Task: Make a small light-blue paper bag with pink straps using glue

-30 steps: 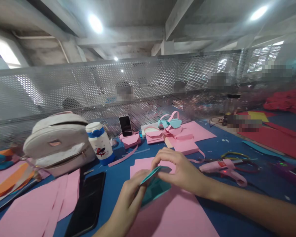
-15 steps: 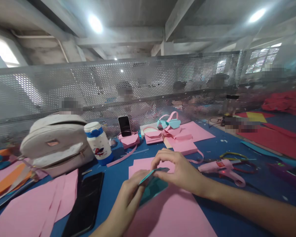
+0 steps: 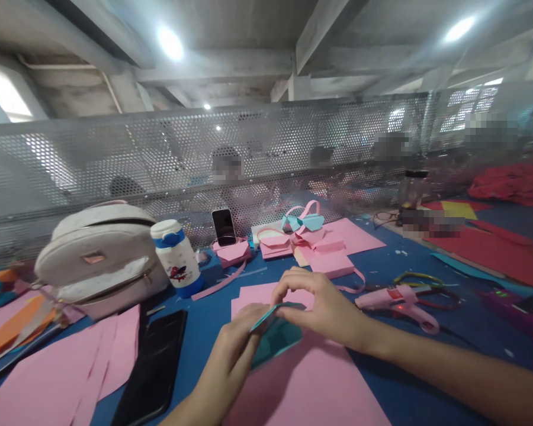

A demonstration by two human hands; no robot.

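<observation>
Left hand, right hand: pose unchanged since earlier; only view slightly turned.
Teal paper: clamped in both hands' fingers over pink sheet, presumably so fold is kept pressed.

We are looking out from one camera on the person's head, facing forward and down across the blue table. We are viewing the left hand and right hand from close by, low in the middle, while facing a perforated screen farther off, below the ceiling.
</observation>
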